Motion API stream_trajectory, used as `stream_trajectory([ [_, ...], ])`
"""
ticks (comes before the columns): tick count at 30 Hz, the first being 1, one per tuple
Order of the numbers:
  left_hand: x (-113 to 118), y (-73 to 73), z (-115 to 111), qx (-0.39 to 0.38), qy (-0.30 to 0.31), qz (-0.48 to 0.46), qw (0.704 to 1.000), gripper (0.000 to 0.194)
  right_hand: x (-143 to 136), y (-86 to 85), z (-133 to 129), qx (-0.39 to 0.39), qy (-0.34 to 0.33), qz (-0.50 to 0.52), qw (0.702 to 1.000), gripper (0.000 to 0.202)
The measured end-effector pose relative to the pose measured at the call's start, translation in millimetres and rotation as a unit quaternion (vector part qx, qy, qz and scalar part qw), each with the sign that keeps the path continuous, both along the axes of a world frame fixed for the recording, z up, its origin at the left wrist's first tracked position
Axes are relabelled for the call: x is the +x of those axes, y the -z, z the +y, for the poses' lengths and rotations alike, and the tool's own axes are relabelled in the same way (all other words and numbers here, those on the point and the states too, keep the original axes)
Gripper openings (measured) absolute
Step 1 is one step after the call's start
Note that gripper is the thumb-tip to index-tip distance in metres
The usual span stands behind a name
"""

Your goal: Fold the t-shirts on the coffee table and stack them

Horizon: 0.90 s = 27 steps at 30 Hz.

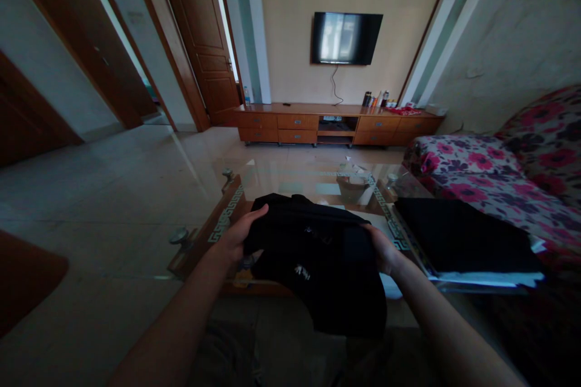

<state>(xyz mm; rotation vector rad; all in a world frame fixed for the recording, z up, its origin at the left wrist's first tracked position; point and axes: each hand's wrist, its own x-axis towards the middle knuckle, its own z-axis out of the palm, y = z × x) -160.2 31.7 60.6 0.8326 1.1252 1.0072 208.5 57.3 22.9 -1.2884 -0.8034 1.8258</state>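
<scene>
Between my hands hangs a piece of black clothing [336, 272] with small white lettering on it; its exact kind is hard to make out in the dim light. My left hand [240, 233] grips its left edge, thumb on top. On the other side my right hand [380, 248] is closed on the right edge. The cloth is held above the near edge of a glass coffee table [299, 169], with its lower part drooping toward me. To the right, a folded black cloth [463, 236] lies on a stack of flat pale items at the table's edge.
A sofa with a floral cover [467, 157] stands at the right. Across the room are a low wooden TV cabinet [295, 124] with several bottles on top and a wall-mounted television [347, 39]. A brown rounded piece of furniture [27, 278] is at the left.
</scene>
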Motion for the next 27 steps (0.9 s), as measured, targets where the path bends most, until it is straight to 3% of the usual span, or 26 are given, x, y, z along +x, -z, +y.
stream_trajectory([
  [3, 1.4, -7.4, 1.6, 0.062, -0.063, -0.167, 0.982, 0.034, -0.7, -3.9, 2.8, -0.072, -0.010, 0.105, 0.992, 0.025],
  [6, 8.1, -0.1, 7.6, 0.149, -0.087, -0.196, 0.965, 0.048, -3.8, 4.4, 10.9, -0.027, 0.083, 0.128, 0.988, 0.021],
  [9, 11.8, 23.2, 12.4, 0.140, -0.078, 0.001, 0.987, 0.071, -2.8, 22.2, 18.9, 0.054, 0.185, 0.065, 0.979, 0.018],
  [11, 11.7, 40.8, 11.2, 0.133, -0.031, 0.199, 0.970, 0.080, 0.3, 32.9, 20.8, 0.106, 0.203, -0.036, 0.973, 0.021],
  [13, 11.8, 54.1, 5.7, 0.128, 0.053, 0.379, 0.915, 0.094, 2.4, 39.0, 19.0, 0.162, 0.188, -0.176, 0.953, 0.033],
  [15, 13.8, 60.9, -2.3, 0.117, 0.104, 0.519, 0.841, 0.110, 1.5, 40.6, 14.2, 0.237, 0.184, -0.319, 0.899, 0.053],
  [16, 15.5, 62.0, -6.1, 0.104, 0.100, 0.575, 0.805, 0.117, -0.1, 40.4, 11.2, 0.280, 0.185, -0.380, 0.862, 0.065],
  [18, 18.6, 61.8, -11.8, 0.070, 0.068, 0.648, 0.756, 0.118, -4.5, 39.7, 5.4, 0.348, 0.154, -0.470, 0.796, 0.086],
  [19, 19.4, 61.3, -13.4, 0.047, 0.062, 0.662, 0.745, 0.111, -6.4, 39.6, 3.0, 0.369, 0.121, -0.501, 0.773, 0.092],
  [23, 14.7, 62.7, -12.8, -0.012, 0.125, 0.627, 0.769, 0.071, -8.6, 39.5, -1.0, 0.371, -0.045, -0.582, 0.722, 0.086],
  [27, 5.0, 61.2, -9.3, 0.007, 0.149, 0.632, 0.760, 0.047, -12.7, 31.6, -6.8, 0.262, -0.150, -0.664, 0.684, 0.054],
])
